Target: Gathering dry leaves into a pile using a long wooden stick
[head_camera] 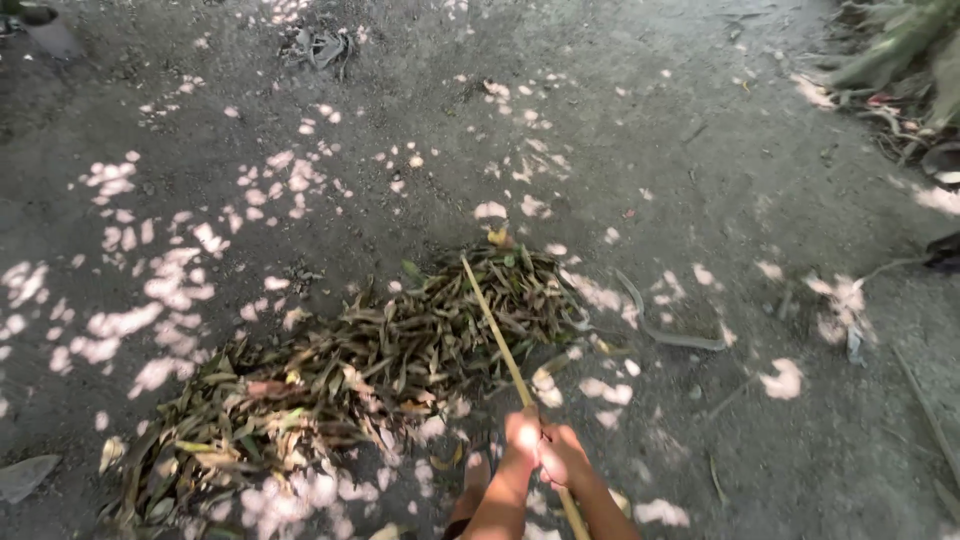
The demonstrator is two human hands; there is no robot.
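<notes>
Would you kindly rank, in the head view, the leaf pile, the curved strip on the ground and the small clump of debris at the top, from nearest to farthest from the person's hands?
1. Leaf pile, just left of the hands.
2. Curved strip, up and right.
3. Small debris clump, far top left.

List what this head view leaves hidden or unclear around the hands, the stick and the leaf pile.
- Far end of the stick: buried in the leaf pile, so its tool head is hidden.
- Left hand and right hand: overlapping and sunlit; fingers and each grip blur together.
- Both forearms: cut off by the bottom edge.
- Dark object at the right edge: cropped, kind unclear.
</notes>
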